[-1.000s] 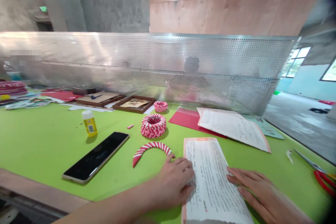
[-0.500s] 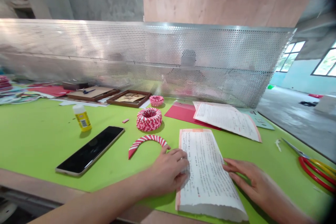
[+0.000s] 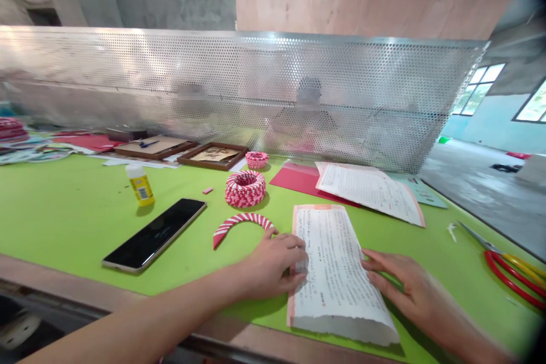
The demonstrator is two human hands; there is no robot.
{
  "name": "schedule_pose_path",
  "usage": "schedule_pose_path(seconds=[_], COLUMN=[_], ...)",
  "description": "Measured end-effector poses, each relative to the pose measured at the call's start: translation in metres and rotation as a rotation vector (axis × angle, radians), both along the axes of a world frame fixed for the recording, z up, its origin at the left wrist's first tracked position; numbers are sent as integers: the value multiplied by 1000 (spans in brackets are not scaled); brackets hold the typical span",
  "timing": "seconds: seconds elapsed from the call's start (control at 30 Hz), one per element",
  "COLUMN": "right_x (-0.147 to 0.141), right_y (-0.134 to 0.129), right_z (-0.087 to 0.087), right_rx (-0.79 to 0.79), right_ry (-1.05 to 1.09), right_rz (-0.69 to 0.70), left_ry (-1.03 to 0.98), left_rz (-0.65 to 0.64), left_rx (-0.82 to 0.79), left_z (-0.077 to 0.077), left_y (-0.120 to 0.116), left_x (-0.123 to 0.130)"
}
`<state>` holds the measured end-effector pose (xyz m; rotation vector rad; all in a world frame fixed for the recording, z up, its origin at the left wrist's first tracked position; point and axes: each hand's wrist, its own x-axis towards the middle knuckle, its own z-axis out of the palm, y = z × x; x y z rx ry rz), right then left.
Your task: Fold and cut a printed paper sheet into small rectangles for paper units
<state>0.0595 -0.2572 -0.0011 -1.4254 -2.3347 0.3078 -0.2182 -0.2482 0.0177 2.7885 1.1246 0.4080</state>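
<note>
Green work table (image 3: 63, 222): printed paper sheaf (image 3: 339, 273) lying flat, near end curled; left hand (image 3: 273, 270) curved at its left edge, grip unclear; right hand (image 3: 409, 290) open, fingers spread beside right edge; red-and-white paper arc (image 3: 239, 224) just beyond left hand

Green worktable (image 3: 63, 227), smartphone (image 3: 153, 234), glue bottle (image 3: 140, 185), woven paper ring (image 3: 245, 189), printed sheets (image 3: 336, 261), red scissors (image 3: 512, 278)

A glue bottle (image 3: 140, 186) is stood at ten o'clock, a smartphone (image 3: 153, 234) is laid at nine, and red-handled scissors (image 3: 512, 276) are placed at three.
</note>
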Motion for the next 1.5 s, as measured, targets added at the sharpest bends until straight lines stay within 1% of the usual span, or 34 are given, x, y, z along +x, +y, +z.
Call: schedule_pose_path(seconds=[0.13,0.33,0.53,0.63,0.73,0.87,1.07,1.17,1.33,1.5], right_x=[-2,-5,-3,-4,-6,-7,-8,-9,-9,-7], right_y=[-2,-7,-10,-12,-14,-16,-17,-17,-17,-15], right_z=[1,5,7,9,12,14,17,18,15,11], right_rx=[19,33,31,35,40,38,48,49,58,57], right_ry=[-56,-130,-155,-160,-185,-208,-205,-195,-157,-73], right_rz=[-38,-38,4,22,26,30,37,43,49,35], left_ry=[-12,-2,25,54,83,105,114,109,91,46], left_rz=[-30,-45,-37,-22,18,74,87,36,-139,-195], left_rx=[-22,-35,-15,22,64,112,153,136,90,92], left_z=[-2,-3,1,1,4,7,3,1,0,-3], left_y=[4,8,7,7,9,12,15,13,10,4], left_x=[-3,-6,-6,-4,4,23,53,63,76,79])
